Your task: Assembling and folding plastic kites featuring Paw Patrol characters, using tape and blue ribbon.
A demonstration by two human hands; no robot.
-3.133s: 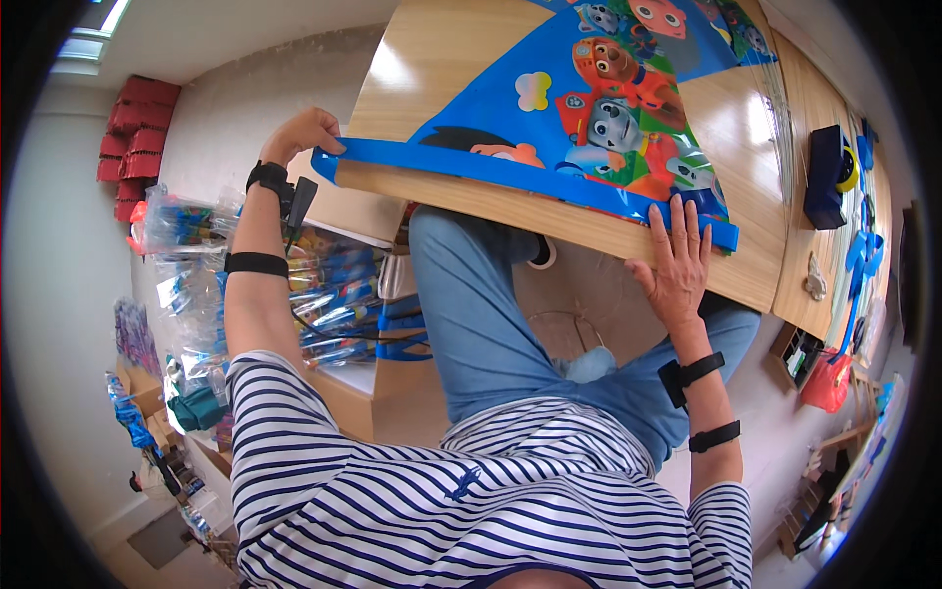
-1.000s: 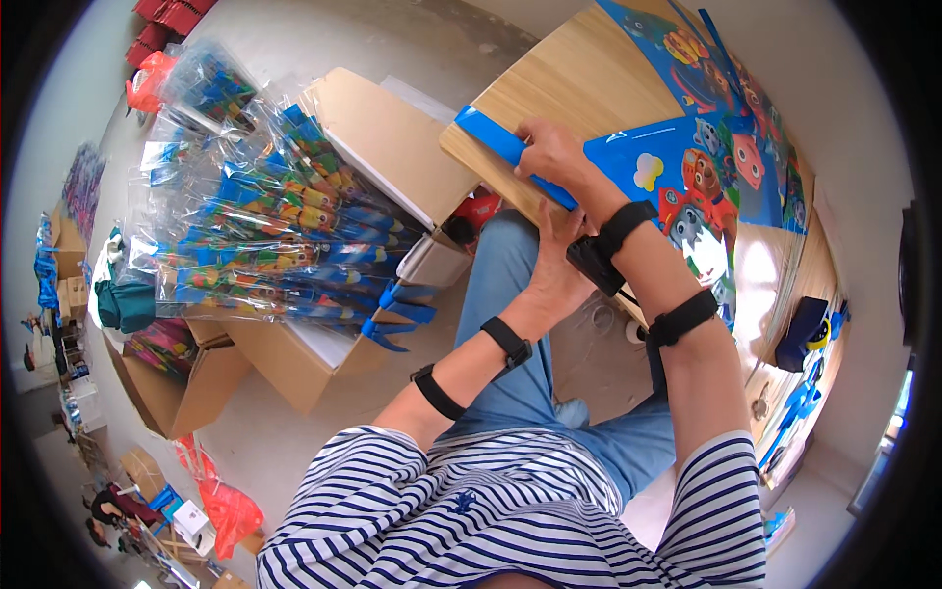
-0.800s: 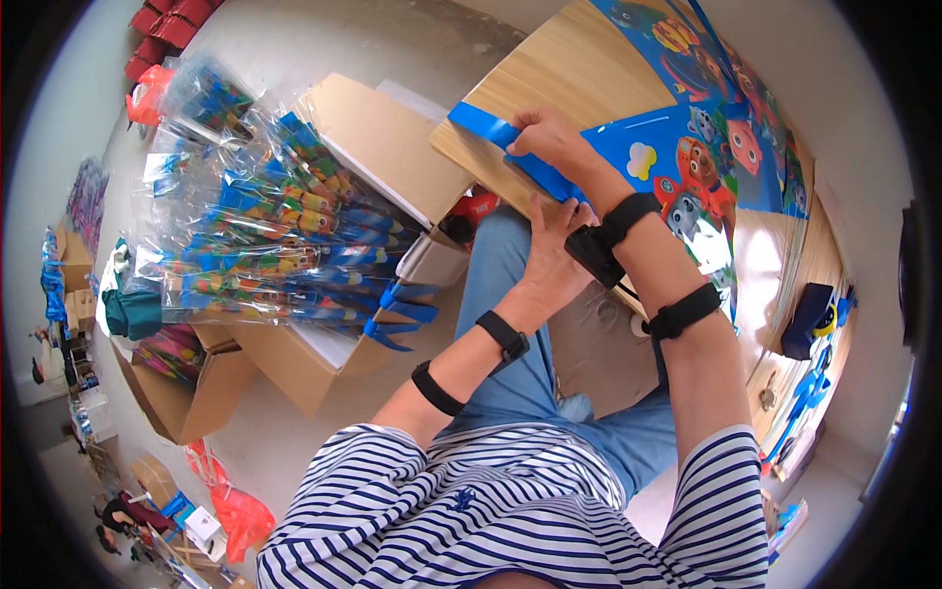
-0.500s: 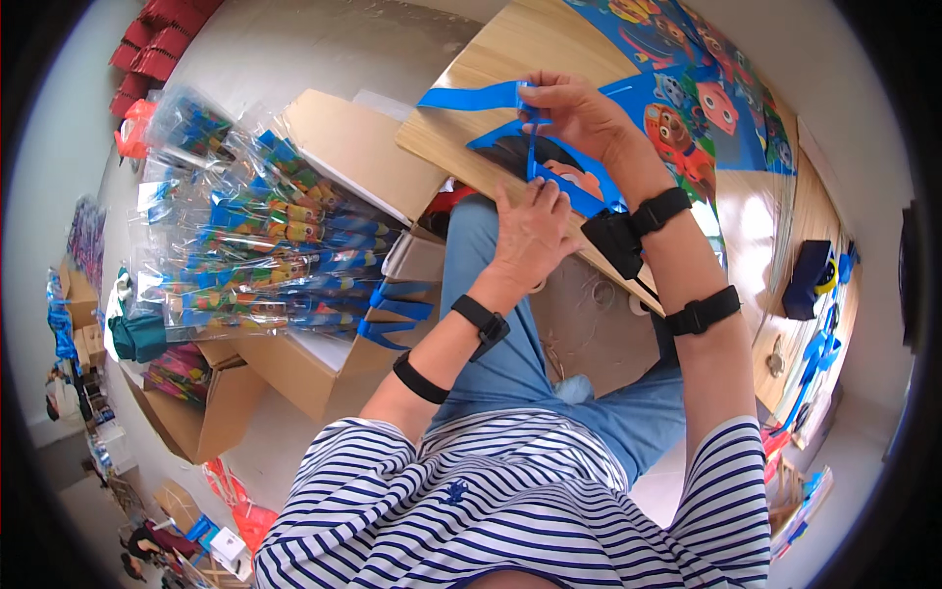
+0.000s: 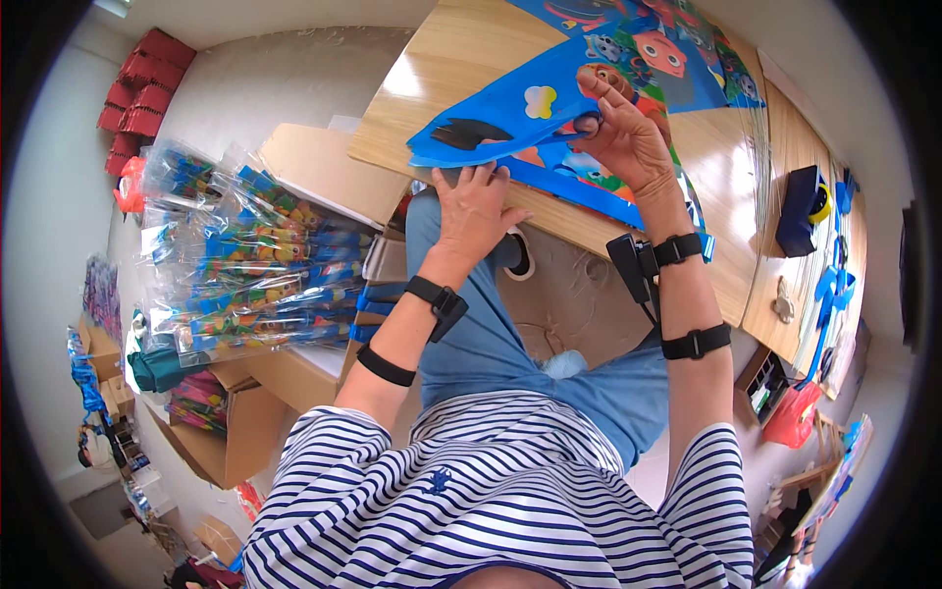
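A pointed blue sheet (image 5: 471,116) printed with cartoon figures lies on the wooden table, its narrow end toward the left corner. At its near edge my left hand (image 5: 474,211) rests with fingertips on the sheet and thumb held out. My right hand (image 5: 633,142) pinches a lifted fold of the same sheet between thumb and forefinger, the other fingers raised. Under the fold a strip of the blue material runs along the table's near edge. Black straps with small devices sit on both my forearms.
Beside the wooden table (image 5: 412,59), clear bags (image 5: 260,250) of colourful printed pieces lie on cardboard boxes (image 5: 334,177) at left. Another carton (image 5: 240,432) stands below them. A dark blue tape dispenser (image 5: 800,211) and blue ribbon (image 5: 834,290) are at right.
The blue ribbon that hung from my right hand no longer shows there. My right hand has moved right and down to a sheet fold; my left hand has shifted left. The view has turned slightly.
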